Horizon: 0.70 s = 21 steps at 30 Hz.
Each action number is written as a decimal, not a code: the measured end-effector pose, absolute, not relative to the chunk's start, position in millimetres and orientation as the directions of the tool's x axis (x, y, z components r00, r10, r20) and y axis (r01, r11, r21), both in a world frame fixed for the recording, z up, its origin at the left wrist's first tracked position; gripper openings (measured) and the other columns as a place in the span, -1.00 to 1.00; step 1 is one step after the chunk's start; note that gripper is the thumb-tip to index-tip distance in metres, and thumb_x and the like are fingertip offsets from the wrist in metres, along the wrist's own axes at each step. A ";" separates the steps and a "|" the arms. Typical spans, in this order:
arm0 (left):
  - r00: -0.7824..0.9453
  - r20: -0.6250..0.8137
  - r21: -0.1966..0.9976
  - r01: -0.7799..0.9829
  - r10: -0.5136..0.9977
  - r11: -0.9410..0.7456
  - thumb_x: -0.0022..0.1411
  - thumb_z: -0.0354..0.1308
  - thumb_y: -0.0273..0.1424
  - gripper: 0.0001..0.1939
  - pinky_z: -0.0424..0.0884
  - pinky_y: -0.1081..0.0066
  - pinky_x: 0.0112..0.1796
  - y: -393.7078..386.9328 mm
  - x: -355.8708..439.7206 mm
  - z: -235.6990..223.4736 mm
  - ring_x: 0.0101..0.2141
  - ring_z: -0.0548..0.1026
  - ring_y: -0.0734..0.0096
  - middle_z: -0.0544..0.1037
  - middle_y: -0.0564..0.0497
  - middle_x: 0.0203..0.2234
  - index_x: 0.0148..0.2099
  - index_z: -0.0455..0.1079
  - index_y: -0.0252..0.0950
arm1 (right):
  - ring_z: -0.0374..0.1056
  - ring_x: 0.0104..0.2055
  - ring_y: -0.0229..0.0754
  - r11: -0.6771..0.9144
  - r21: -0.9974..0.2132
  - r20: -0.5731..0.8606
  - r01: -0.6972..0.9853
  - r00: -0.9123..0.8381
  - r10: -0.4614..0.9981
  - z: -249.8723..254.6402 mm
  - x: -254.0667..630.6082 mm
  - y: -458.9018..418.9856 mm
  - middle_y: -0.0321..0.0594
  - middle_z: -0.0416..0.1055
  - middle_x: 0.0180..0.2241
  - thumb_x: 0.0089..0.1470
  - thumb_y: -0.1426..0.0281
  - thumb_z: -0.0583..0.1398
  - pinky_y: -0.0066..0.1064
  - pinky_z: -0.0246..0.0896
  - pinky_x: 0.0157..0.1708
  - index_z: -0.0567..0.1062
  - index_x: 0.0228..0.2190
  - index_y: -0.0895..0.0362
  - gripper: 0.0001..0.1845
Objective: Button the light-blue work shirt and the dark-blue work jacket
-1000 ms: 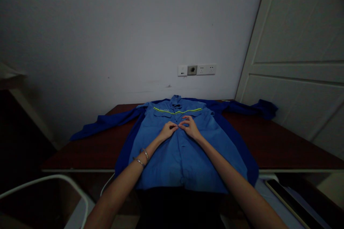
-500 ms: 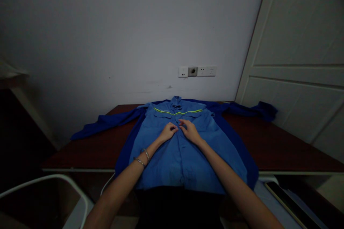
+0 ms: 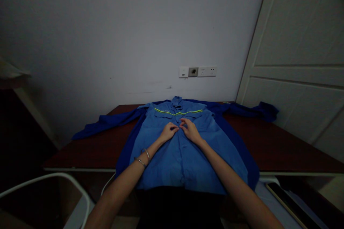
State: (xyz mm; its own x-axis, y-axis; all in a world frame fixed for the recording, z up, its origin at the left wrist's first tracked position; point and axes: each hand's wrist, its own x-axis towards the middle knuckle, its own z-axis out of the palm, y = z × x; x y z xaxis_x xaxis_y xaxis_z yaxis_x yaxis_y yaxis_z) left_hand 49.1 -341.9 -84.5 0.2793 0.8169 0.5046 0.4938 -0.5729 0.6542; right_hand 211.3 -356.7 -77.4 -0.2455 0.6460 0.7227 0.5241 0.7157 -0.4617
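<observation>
A blue work jacket lies face up across the dark red table, collar toward the wall and darker blue sleeves spread to both sides. A yellow-green stripe crosses its chest. Along the front placket, just below the chest pockets, my left hand pinches the jacket's edge between thumb and fingers. Facing it from the other side, my right hand has its fingers bent in a pinch at the same placket. Any button between the fingertips is too small to make out. Two bracelets circle my left wrist.
The dark red table meets a pale wall carrying a row of sockets. A white panelled door stands at the right. Below the table's front edge are a curved white rail at left and a dark flat object at right.
Both hands stay at the same spot on the placket, with only slight finger movement. The view has shifted very slightly.
</observation>
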 end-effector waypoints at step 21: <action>0.209 0.384 0.829 0.350 0.899 -0.435 -0.02 0.13 -0.50 -0.91 0.29 0.42 -0.19 -338.0 46.1 -80.7 -0.33 0.41 0.42 0.50 0.00 -0.44 -0.44 0.47 -0.35 | 0.24 -0.17 -0.16 0.750 -0.391 0.751 0.533 -0.286 0.595 -69.7 207.8 -367.3 -0.20 0.39 -0.33 -0.01 0.52 0.11 -0.28 0.13 -0.15 0.36 -0.16 0.11 -0.69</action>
